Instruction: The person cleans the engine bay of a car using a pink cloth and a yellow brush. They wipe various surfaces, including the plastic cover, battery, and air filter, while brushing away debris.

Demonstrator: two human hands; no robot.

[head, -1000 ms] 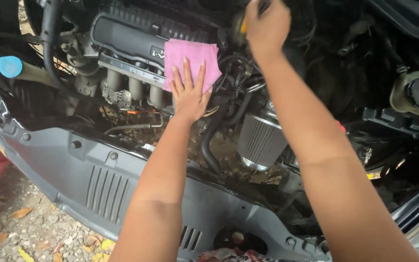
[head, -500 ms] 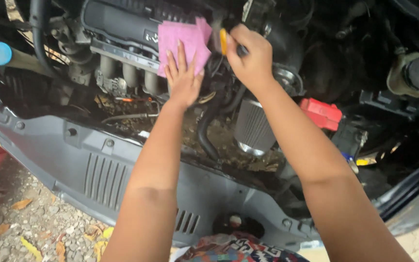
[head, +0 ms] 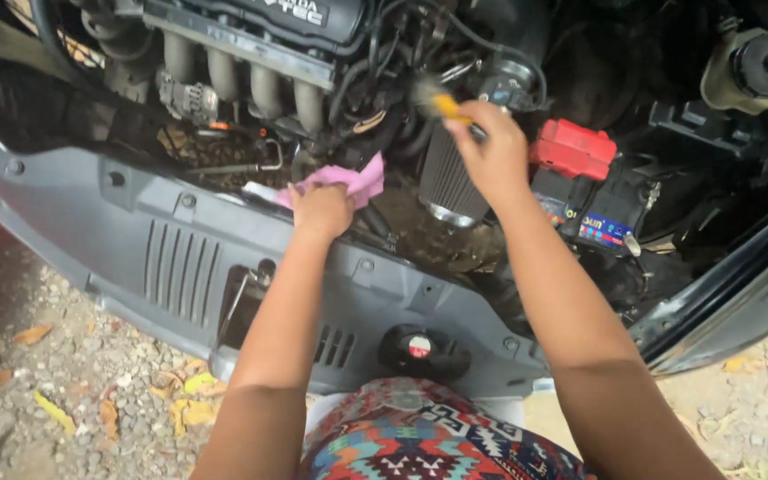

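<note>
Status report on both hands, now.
Left hand clutching pink cloth. Right hand gripping yellow-handled tool above cone air filter. Hoses crowd behind.

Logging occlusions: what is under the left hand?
The left hand grips a bunched pink cloth over the grey front panel. Whatever the cloth and fingers cover is hidden.

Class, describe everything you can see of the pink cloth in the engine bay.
The pink cloth is a soft, thin fabric, bunched and crumpled rather than spread flat. The left hand grips it from below, so only its upper folds show. It sits low at the front of the bay, just behind the grey front panel and left of the ribbed cone air filter.
</note>
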